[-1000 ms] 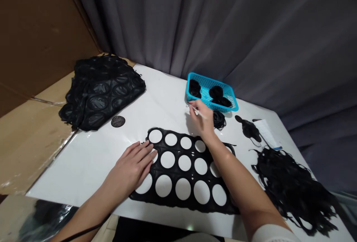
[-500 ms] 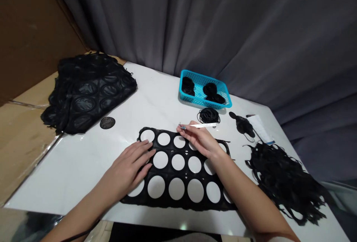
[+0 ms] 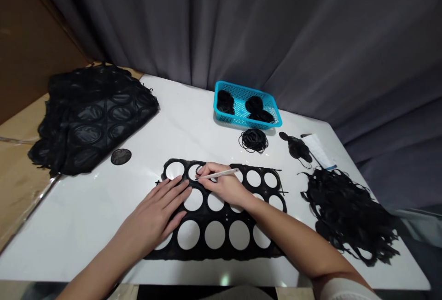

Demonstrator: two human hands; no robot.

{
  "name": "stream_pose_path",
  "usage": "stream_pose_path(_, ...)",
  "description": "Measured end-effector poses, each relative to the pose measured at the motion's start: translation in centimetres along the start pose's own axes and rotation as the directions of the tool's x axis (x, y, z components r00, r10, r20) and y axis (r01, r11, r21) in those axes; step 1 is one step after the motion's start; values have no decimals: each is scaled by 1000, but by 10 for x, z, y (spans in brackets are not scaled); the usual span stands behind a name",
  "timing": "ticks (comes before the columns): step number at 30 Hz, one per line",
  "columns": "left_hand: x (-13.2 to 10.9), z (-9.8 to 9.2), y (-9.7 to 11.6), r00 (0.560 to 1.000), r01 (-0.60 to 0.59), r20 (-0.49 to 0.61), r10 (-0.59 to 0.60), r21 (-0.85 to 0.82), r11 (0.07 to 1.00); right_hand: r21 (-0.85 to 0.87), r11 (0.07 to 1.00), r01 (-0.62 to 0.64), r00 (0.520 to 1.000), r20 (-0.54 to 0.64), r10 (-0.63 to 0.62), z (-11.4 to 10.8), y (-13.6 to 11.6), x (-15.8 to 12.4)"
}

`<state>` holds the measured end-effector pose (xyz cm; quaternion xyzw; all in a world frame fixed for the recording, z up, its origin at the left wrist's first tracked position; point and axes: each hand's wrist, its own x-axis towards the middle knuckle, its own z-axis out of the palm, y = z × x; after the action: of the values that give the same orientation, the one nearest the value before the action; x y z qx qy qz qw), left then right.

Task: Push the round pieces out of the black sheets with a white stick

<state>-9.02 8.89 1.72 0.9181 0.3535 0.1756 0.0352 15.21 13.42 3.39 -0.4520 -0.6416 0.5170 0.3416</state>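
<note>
Two hands on a black rubbery sheet with round holes (image 3: 214, 255)
The left hand (image 3: 154, 214) lies open and flat on it; the right hand (image 3: 221, 182) pinches a slim white stick (image 3: 221, 174).

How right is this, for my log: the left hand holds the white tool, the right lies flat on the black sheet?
Hands swapped: the head view shows the right hand holding the white tool, and the left hand lying flat on the black sheet.

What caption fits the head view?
Right hand holds a slim white tool to a black sheet with round holes, while the left hand presses it on a white table.
</note>
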Motion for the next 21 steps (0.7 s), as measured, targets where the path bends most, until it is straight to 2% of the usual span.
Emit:
stream_pose_path(10, 1, -2, 2, 1000, -14, 25, 13, 59, 998, -63, 997, 53, 999, 8, -53, 1, 4, 1)
stream_pose_path(21, 1, -1, 1, 1000, -6, 19, 5, 34, 999, -128, 986, 104, 994, 2, -105, 1, 3, 2)
